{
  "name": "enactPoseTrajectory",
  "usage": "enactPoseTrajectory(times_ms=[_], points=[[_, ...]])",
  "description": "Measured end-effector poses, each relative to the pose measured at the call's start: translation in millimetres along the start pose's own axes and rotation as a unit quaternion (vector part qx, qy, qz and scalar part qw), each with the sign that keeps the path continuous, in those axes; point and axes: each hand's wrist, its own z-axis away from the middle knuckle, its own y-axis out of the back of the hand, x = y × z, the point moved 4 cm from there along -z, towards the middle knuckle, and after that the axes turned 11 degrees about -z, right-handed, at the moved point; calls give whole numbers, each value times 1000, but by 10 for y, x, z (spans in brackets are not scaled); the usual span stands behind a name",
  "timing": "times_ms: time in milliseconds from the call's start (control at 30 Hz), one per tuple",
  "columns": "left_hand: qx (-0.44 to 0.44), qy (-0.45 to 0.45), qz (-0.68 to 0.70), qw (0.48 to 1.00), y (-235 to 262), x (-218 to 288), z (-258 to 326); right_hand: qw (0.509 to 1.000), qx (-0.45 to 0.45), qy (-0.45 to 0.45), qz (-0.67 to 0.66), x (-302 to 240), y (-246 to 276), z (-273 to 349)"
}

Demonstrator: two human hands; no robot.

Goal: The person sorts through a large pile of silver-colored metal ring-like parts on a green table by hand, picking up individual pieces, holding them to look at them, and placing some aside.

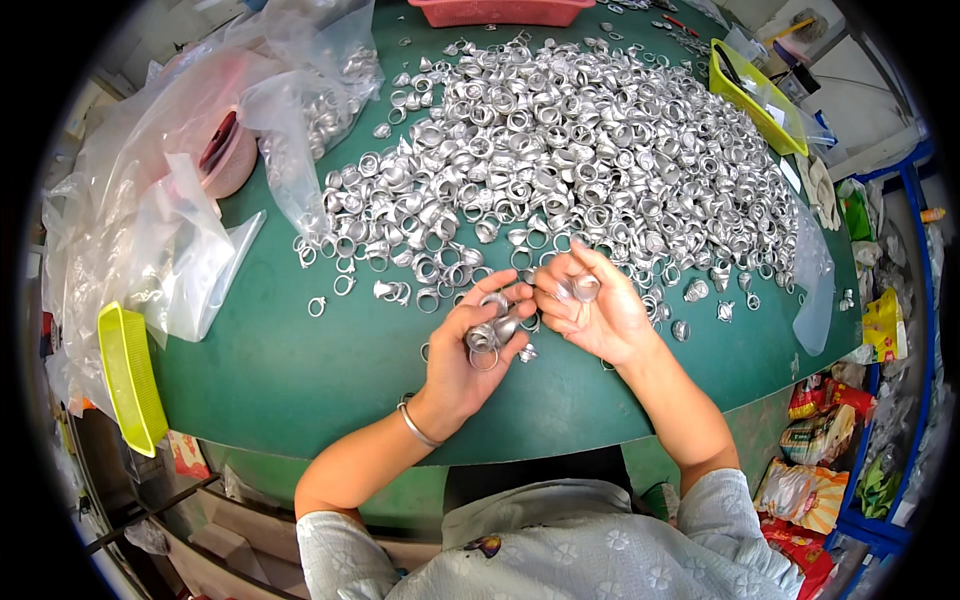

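Note:
A wide heap of silver-coloured metal rings [600, 140] covers the far half of the green table [300, 380]. At the heap's near edge, my left hand [465, 350] is curled around several rings [490, 335], which lie in its palm and fingers. Close beside it on the right, my right hand [595, 305] pinches a single ring [584, 288] between thumb and fingers. The fingertips of both hands nearly meet; whether they touch I cannot tell. A few loose rings lie under and around the hands, partly hidden by them.
Clear plastic bags [190, 240] spread over the left side, around a pink basin [235, 165]. A yellow-green basket [133, 380] sits at the left edge, another yellow basket [755, 100] at the back right. A red tray [500, 12] stands at the far edge. Blue shelving [915, 330] rises on the right.

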Motion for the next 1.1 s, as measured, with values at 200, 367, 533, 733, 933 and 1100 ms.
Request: enactPoseTrajectory(times_ms=[200,367,533,733,933,1100], points=[[14,-16,58,998,-186,48,16,880,86,177,433,-25,-233,78],[-48,2,49,998,-152,42,24,707,8,211,674,31,-341,97],[-45,-15,53,997,-158,34,6,747,-32,258,612,22,-252,72],[-39,-51,-46,997,-120,15,-9,887,57,156,431,-35,-212,101],[-17,-41,-63,997,-105,-6,-3,977,69,83,184,-72,-111,103],[-19,-126,-85,988,7,70,44,919,112,36,377,-92,-95,87]])
